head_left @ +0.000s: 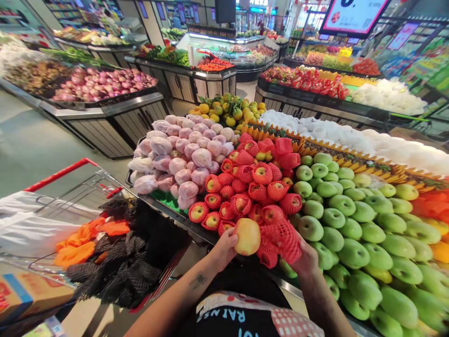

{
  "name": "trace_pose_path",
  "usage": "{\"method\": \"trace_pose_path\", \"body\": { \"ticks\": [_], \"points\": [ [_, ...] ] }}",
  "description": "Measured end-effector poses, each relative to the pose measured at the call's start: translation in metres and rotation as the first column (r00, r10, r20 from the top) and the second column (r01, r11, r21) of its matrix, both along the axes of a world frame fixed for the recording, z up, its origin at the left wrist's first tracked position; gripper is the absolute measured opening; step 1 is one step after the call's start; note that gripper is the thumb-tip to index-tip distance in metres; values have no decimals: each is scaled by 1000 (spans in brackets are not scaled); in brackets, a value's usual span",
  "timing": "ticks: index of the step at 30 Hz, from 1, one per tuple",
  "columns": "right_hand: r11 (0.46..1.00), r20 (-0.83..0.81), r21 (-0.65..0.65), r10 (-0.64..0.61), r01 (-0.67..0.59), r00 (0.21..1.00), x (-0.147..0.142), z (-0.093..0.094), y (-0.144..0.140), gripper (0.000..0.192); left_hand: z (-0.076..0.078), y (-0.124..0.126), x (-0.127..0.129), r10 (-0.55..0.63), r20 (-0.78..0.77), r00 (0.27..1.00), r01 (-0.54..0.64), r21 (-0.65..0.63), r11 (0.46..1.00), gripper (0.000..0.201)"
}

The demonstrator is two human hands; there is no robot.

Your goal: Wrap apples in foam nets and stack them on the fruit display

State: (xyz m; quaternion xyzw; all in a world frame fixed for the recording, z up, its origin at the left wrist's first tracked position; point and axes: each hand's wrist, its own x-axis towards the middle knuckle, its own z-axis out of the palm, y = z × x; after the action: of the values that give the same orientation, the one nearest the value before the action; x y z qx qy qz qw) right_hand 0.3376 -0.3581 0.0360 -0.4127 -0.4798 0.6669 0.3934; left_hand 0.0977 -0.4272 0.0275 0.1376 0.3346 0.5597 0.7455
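My left hand (pixel 224 249) is closed round a bare yellow-red apple (pixel 247 237), held up in front of me. In my right hand (pixel 307 257) is a red foam net sleeve (pixel 285 239), gripped at its right side, and it hangs limp just right of the apple. Below and beyond both hands lies a heap of apples in red foam nets (pixel 242 203). Loose green apples (pixel 342 204) fill the display beside my right hand. The fingertips of my right hand are partly hidden behind the netting.
Pale pink wrapped fruit (pixel 183 175) is piled left of the netted apples, with yellow-green citrus (pixel 230 111) behind. A shopping cart with a red handle (pixel 61 175) stands at the left, holding black and orange foam nets (pixel 115 262). Cardboard boxes (pixel 38 292) sit at lower left.
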Motion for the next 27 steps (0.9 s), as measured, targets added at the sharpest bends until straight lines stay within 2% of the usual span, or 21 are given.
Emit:
{"method": "trace_pose_path", "body": {
  "ticks": [3, 7, 10, 13, 15, 17, 18, 20, 22, 24, 27],
  "points": [
    [999, 28, 35, -11, 10, 1000, -1, 1, 0, 58, -2, -1, -3, 48, 7, 999, -48, 47, 998, 70],
    [996, -4, 39, -77, 77, 997, -11, 8, -1, 49, 4, 3, -13, 40, -33, 999, -37, 71, 997, 64],
    [993, -25, 32, -114, 115, 993, -15, 14, -1, 49, 7, 14, -21, 87, -29, 996, -86, 8, 996, 57],
    [998, 1, 10, -60, 60, 998, -20, 19, -4, 55, 9, 30, -25, 103, -20, 994, -105, -84, 991, 52],
    [999, -25, -46, 10, -11, 1000, -31, 26, -8, 51, 11, 43, -26, 116, -30, 993, -118, -113, 987, 54],
    [981, -73, -97, 160, -166, 984, -49, 37, -12, 41, 14, 55, -27, 114, -41, 993, -118, -108, 987, 56],
    [957, -84, -97, 265, -273, 961, -61, 44, -13, 37, 15, 60, -27, 85, -41, 996, -88, -103, 991, 58],
    [875, -43, -33, 481, -483, 875, -87, 56, -13, 29, 16, 68, -29, -40, -26, 999, 37, -104, 994, 62],
    [800, 95, 77, 588, -595, 803, -112, 65, -11, 25, 16, 73, -36, -169, -25, 985, 166, -100, 981, 61],
    [791, 283, 180, 528, -585, 801, -131, 72, -7, 22, 16, 76, -45, -227, -81, 970, 224, -47, 973, 52],
    [843, 496, 295, 267, -449, 827, -147, 77, -2, 21, 17, 80, -61, -258, -156, 953, 271, 69, 960, 37]
  ]
}}
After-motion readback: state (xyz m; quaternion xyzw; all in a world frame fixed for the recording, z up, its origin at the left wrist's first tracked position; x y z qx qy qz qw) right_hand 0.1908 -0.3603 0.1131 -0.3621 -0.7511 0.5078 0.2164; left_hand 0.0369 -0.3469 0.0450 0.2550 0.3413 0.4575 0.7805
